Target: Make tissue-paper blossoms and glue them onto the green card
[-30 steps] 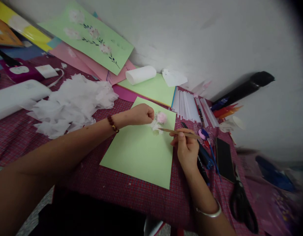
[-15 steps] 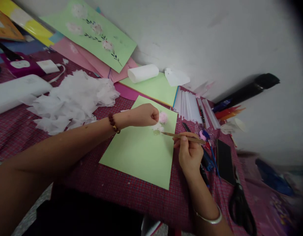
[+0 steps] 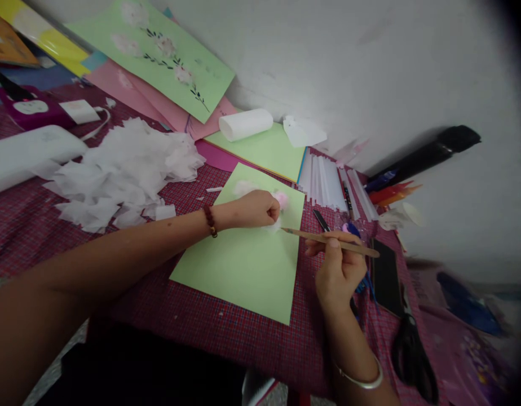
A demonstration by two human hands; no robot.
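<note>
A sheet of light green paper (image 3: 235, 265) lies on the table, with a pink tissue tuft (image 3: 281, 198) and a faint whitish tuft (image 3: 244, 188) near its top. Above the sheet, my left hand (image 3: 260, 208) is closed in a pinch, its fingertips mostly turned away. A bit of white tissue paper (image 3: 274, 226) shows right beneath those fingers. My right hand (image 3: 339, 270) grips a thin wooden stick (image 3: 328, 239) that tapers to a point. The stick's tip reaches the paper beside the white tissue, close to the left fingers.
Cut white tissue pieces (image 3: 129, 169) are heaped at the left. A green sheet with tissue flowers (image 3: 176, 62) leans at the back, near a white paper roll (image 3: 247, 124). White sticks (image 3: 322, 180), a dark phone-like slab (image 3: 386, 276) and black scissors (image 3: 413, 349) lie at the right.
My left hand has moved right and toward me, covering the glossy spot on the paper. My right hand has shifted slightly right and down, its stick tip staying near the tissue.
</note>
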